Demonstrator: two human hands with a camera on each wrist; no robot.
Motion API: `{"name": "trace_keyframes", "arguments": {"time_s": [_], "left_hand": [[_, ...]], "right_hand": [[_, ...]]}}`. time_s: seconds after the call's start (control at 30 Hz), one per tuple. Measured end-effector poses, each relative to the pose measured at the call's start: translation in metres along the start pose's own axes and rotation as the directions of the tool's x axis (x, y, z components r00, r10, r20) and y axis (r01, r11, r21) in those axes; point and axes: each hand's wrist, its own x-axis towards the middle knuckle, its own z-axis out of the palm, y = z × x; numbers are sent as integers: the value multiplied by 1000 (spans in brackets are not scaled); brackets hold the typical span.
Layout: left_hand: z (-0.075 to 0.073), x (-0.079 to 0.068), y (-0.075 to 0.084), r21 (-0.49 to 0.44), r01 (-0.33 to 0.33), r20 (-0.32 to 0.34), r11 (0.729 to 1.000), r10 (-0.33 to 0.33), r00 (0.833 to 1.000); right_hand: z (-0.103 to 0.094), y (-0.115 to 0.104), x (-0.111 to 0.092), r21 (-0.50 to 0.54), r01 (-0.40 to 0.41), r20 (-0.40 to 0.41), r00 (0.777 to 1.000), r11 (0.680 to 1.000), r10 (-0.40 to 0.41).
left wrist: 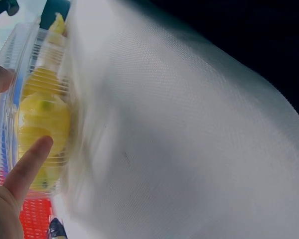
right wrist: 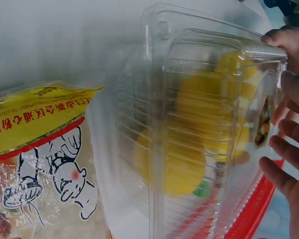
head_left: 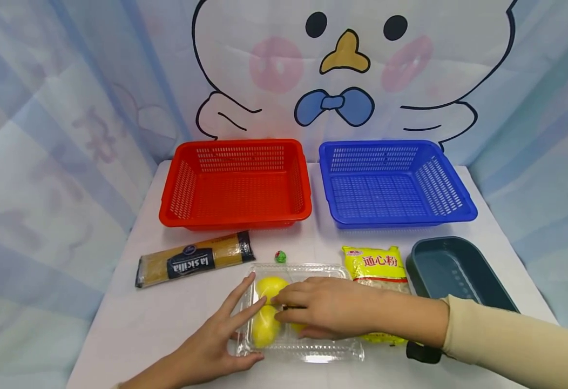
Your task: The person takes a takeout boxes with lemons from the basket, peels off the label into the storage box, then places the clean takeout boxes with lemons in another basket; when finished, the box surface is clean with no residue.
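Note:
A clear plastic clamshell box (head_left: 320, 354) with its lid down lies at the front middle of the table. Inside are several yellow fruits (head_left: 266, 329), partly hidden by the hands. My left hand (head_left: 211, 337) spans the box's left end with fingers spread. Its thumb (left wrist: 32, 162) lies along the front wall in the left wrist view. Over the lid's middle rests my right hand (head_left: 330, 305), fingers nearly straight on the plastic and pointing left. The right wrist view shows an oval label (right wrist: 264, 122) on the lid beside the right fingertips.
A red basket (head_left: 240, 222) and a blue basket (head_left: 405, 220) stand at the back. Spaghetti (head_left: 191, 259) lies left, a small green-red item (head_left: 280, 256) behind the box. Right of it are a yellow pasta bag (head_left: 378, 265) and a dark green tray (head_left: 427, 251), under the right forearm.

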Motion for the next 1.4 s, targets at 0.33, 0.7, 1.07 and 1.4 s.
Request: {"name": "trace_keyframes", "arguments": {"time_s": [0.33,0.7,1.07,1.4], "left_hand": [[1,2,0,7,-46,-8,999,46,999],[2,1,-1,15,14,2,1000,-14,1000],[3,0,-2,128,16,-18,992,-14,1000],[4,0,-2,166,19,-25,986,-15,1000]], "right_hand": [[6,-1,6,-287,102,-29,993,953,-115],[-10,-9,-3,-112,-18,-74,997,994,10],[-37,-2,-96,284,-363,-245,867,887,433],[-34,29,-205,209,-704,-176,655,679,734]]}}
